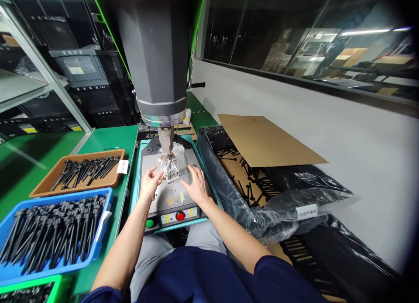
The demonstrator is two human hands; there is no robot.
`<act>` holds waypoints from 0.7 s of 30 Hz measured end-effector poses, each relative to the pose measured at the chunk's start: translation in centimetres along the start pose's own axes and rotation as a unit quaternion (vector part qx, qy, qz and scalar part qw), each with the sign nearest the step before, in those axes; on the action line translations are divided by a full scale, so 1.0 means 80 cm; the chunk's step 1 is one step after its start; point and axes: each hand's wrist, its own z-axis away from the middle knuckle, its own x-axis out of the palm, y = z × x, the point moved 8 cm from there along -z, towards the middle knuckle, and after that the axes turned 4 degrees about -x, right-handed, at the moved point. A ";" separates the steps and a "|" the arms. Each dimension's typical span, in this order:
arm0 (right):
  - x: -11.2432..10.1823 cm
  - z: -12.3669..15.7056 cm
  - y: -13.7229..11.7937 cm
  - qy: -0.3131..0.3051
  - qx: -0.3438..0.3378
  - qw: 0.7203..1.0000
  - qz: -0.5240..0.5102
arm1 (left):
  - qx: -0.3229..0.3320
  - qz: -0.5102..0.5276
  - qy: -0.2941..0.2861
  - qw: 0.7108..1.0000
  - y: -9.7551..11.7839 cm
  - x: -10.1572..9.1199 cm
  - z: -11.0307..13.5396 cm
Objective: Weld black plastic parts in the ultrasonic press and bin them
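A press head with a metal tip [166,139] points down at a small metal fixture [172,179] on the grey machine plate [176,198]. A small black part [169,157] is right beneath the tip; its lower end is lost in the fixture's glare. Left of the fixture is my left hand [151,184], fingers loosely bent and apart, holding nothing I can see. My right hand [196,185] is open on the other side, fingers spread close to a clear plastic piece [185,170]; whether they touch it I cannot tell.
Left, a brown tray [37,190], a blue tray [98,246] and a green tray [57,290] hold black cable-tie-like parts. Right, a plastic-lined box [209,163] of black parts lies under a cardboard sheet [268,141]. Green [149,223] and red [180,216] buttons face me.
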 end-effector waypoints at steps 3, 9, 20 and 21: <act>-0.027 0.034 0.009 0.015 0.010 1.000 -0.006 | 0.022 -0.026 0.048 0.998 -0.002 -0.032 0.021; -0.042 0.141 0.083 -0.005 0.111 0.992 0.060 | 0.135 -0.243 0.147 0.949 -0.053 -0.107 0.080; -0.007 0.217 0.145 -0.083 0.186 0.979 -0.002 | 0.168 -0.388 0.078 0.903 -0.160 -0.171 0.101; -0.007 0.217 0.147 -0.092 0.184 0.978 -0.009 | 0.164 -0.383 0.067 0.907 -0.162 -0.175 0.099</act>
